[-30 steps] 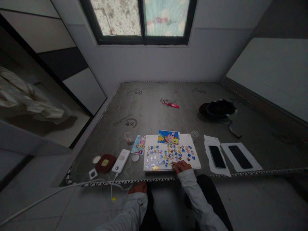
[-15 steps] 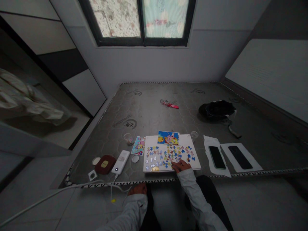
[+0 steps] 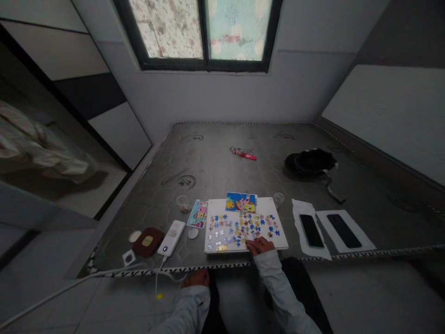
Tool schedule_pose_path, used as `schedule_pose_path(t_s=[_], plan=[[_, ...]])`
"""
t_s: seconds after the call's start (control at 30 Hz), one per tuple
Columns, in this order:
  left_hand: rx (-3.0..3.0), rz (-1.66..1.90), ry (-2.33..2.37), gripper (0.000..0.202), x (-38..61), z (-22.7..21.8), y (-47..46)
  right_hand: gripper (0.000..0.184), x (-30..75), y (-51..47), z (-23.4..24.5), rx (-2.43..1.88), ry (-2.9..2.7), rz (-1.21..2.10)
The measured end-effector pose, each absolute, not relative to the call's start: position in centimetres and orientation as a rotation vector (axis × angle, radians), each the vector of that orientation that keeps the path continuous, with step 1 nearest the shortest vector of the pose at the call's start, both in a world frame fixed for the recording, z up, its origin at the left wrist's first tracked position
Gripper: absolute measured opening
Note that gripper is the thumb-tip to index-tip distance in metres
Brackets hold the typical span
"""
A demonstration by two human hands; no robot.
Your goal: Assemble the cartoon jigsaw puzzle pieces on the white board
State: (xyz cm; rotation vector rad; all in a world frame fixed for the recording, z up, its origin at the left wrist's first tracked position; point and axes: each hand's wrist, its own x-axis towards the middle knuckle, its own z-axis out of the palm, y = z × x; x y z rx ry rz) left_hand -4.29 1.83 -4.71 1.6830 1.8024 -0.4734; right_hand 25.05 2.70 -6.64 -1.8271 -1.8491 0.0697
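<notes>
My right hand [image 3: 260,246] reaches over the near edge of a white board [image 3: 283,236], its fingertips pinched together at a small puzzle piece among many loose jigsaw pieces [image 3: 248,225]. The piece itself is mostly hidden by the fingers. Blue, yellow and pale pieces lie spread over the board, some of them in rows. A cartoon picture card [image 3: 241,202] lies at the board's far edge. My left hand [image 3: 196,278] is low at my left knee, below the edge of the mattress, its fingers curled in and seemingly holding nothing.
Left of the board are a second cartoon card [image 3: 198,213], a clear cup [image 3: 183,203], a white power bank [image 3: 172,239] with a cable, and a brown case [image 3: 148,242]. Two phones [image 3: 312,231] lie on white sheets at right. A black cap [image 3: 311,161] and a red strip [image 3: 245,154] lie farther back.
The view has tilted and shifted slightly. My right hand stays at the near edge of the pieces, its fingers a little lower over them. My left hand remains at the knee.
</notes>
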Motion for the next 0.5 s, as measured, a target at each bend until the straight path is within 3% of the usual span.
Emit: schedule_pose_path(t_s=[0.5], plan=[[1.724,-0.410,1.783,0.027,-4.5,-4.7,1.8,0.021,26.2,2.0,-6.7,-1.770,-1.896,0.006]])
